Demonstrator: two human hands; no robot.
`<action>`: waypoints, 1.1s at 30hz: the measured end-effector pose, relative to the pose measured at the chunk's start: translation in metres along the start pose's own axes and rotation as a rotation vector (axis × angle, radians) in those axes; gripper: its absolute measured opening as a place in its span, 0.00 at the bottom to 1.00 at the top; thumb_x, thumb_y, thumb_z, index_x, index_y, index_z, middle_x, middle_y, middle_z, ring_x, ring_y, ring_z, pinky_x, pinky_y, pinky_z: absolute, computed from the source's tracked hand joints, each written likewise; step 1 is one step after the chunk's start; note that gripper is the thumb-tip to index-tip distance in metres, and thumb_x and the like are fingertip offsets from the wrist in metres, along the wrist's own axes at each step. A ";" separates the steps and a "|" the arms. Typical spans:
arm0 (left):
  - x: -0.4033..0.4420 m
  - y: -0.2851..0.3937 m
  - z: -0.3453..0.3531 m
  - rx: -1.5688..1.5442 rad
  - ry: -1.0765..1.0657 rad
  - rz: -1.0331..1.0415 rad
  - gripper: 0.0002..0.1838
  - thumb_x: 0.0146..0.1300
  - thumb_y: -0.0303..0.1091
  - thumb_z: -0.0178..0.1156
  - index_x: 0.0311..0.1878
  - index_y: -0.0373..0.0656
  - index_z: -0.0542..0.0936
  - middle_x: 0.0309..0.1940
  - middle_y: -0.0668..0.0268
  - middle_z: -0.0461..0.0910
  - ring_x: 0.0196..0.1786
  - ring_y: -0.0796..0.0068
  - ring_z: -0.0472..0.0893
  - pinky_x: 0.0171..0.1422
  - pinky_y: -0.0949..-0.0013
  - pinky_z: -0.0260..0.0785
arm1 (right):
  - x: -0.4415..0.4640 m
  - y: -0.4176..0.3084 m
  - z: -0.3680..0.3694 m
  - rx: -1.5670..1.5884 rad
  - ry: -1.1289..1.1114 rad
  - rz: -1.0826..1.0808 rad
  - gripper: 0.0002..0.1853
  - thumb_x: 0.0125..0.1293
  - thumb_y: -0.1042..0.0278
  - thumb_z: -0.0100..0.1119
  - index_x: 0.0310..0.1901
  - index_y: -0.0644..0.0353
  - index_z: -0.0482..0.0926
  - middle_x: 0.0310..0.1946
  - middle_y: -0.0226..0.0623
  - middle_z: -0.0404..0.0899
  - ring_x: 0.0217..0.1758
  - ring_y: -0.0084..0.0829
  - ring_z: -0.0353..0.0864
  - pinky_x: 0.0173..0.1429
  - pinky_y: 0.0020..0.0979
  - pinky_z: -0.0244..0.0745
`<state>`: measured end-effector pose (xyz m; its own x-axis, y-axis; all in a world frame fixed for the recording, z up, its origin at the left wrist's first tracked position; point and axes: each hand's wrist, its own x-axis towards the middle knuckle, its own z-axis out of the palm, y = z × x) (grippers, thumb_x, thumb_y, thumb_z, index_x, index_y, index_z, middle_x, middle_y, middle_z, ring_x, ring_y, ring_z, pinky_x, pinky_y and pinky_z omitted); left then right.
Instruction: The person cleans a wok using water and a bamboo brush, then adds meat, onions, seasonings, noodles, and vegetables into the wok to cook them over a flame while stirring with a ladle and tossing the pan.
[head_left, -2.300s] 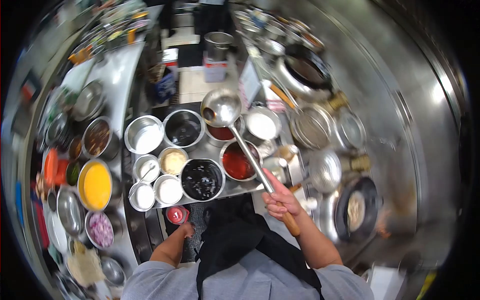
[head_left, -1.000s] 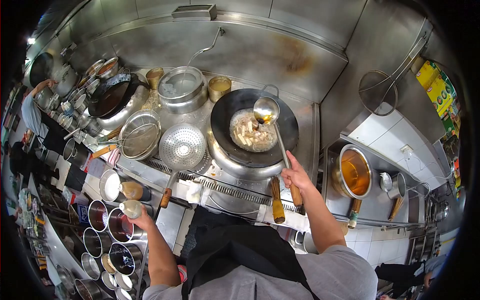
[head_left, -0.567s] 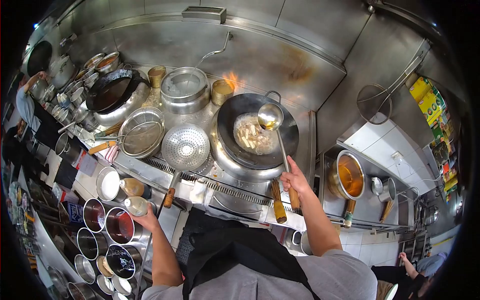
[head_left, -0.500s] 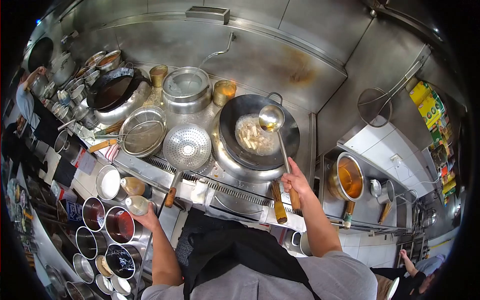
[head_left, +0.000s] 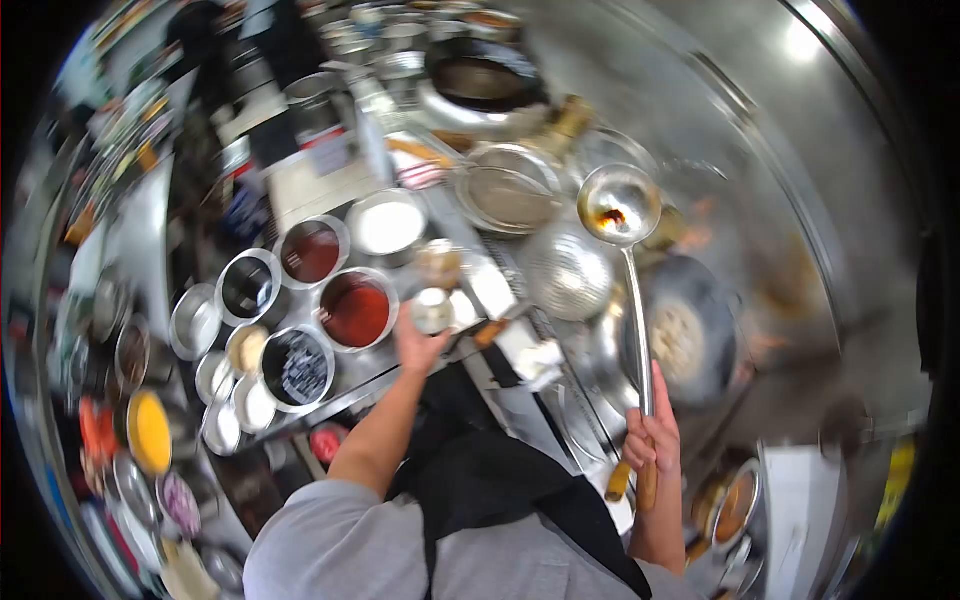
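My right hand is closed round the wooden handle of a long metal ladle. A little dark sauce lies in the ladle's bowl, which is raised in front of the perforated strainer and the wok. The black wok holds pale food and is blurred by motion. My left hand is wrapped round a bottle with a pale top, just right of the pot of red sauce. Beside that bottle stands a second, brownish bottle.
Several pots stand on the left counter, among them one of white contents and one of dark liquid. A wire sieve and a large dark wok are farther up. Bowls of yellow liquid and chopped onion sit far left.
The view has swung left toward the sauce pots. The ladle has moved off from over the wok and now shows dark sauce. My left hand still holds the bottle.
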<state>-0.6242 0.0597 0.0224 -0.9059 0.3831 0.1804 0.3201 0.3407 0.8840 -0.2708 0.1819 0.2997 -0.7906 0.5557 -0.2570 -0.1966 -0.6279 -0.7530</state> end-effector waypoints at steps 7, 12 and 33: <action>0.005 -0.005 -0.017 -0.121 -0.139 -0.055 0.55 0.39 0.40 0.83 0.69 0.39 0.60 0.62 0.50 0.70 0.67 0.50 0.71 0.72 0.57 0.64 | 0.133 0.075 0.138 -0.299 -0.457 0.429 0.45 0.71 0.76 0.48 0.80 0.36 0.35 0.23 0.31 0.64 0.11 0.17 0.59 0.15 0.23 0.59; 0.002 -0.039 -0.008 -0.392 -0.274 -0.094 0.51 0.44 0.37 0.77 0.72 0.41 0.60 0.71 0.51 0.64 0.74 0.56 0.65 0.76 0.61 0.61 | 0.197 0.179 0.217 -0.808 -0.593 0.392 0.43 0.68 0.80 0.48 0.80 0.40 0.42 0.32 0.35 0.71 0.13 0.20 0.62 0.18 0.25 0.67; 0.020 0.061 -0.038 -0.503 -0.240 0.059 0.53 0.41 0.32 0.79 0.69 0.35 0.58 0.60 0.53 0.70 0.63 0.61 0.73 0.69 0.60 0.67 | 0.010 -0.002 0.029 -0.230 0.034 0.085 0.49 0.68 0.77 0.56 0.81 0.34 0.38 0.30 0.32 0.68 0.15 0.16 0.60 0.19 0.20 0.59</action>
<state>-0.6338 0.0560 0.0959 -0.7832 0.5937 0.1848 0.1436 -0.1165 0.9828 -0.2955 0.1731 0.3168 -0.7778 0.5266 -0.3432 0.0107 -0.5349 -0.8449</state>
